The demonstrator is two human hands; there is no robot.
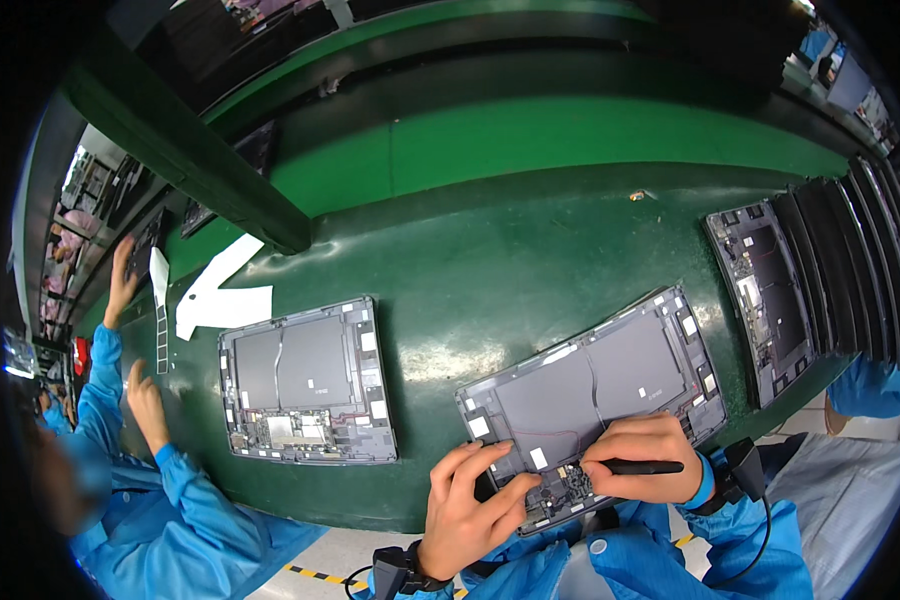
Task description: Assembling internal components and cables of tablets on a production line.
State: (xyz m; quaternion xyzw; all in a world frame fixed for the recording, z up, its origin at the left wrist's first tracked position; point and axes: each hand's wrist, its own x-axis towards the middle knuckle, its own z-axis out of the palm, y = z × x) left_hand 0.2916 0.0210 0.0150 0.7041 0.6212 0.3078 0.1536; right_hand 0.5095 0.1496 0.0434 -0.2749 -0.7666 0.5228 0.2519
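An opened tablet (625,385) with its grey inside facing up lies tilted on the bench in front of me. My left hand (472,510) has its fingers spread over the near left corner, with fingertips resting by the small circuit board (573,484). At the board's right side, my right hand (642,455) is closed around a slim black pen-like tool (650,467). Its working tip is hidden by my fingers. Thin dark red wires cross the tablet just above the board.
Left of mine lies a second opened tablet (305,380). Several tablets stand in a leaning row (845,265) at the right, the nearest showing its inside (765,300). White paper strips (225,295) lie by a green post (200,150). A co-worker in a blue sleeve (205,500) sits left.
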